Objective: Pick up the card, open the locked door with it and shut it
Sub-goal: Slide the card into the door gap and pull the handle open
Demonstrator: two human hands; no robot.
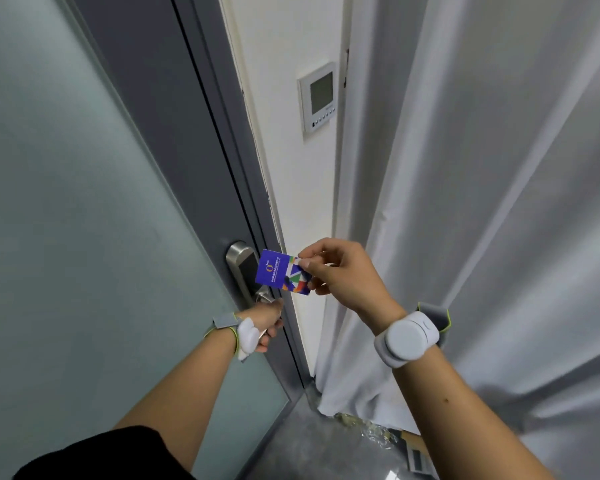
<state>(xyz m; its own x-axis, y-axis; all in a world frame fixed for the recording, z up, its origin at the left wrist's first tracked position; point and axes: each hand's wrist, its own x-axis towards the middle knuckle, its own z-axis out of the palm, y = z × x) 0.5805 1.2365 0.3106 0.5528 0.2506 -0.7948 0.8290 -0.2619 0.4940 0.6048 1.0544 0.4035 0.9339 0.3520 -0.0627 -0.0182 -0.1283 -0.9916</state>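
Observation:
My right hand pinches a blue card with a coloured pattern by its right end. The card is held just in front of the silver lock plate on the grey-framed door with frosted glass. Below the card, my left hand is closed around the silver door handle, most of which it hides. The door's edge lies against its frame; whether it is latched I cannot tell.
A white wall to the right of the door carries a thermostat panel. A grey curtain hangs close on the right, down to the floor. Crumpled plastic and a cardboard piece lie on the floor below.

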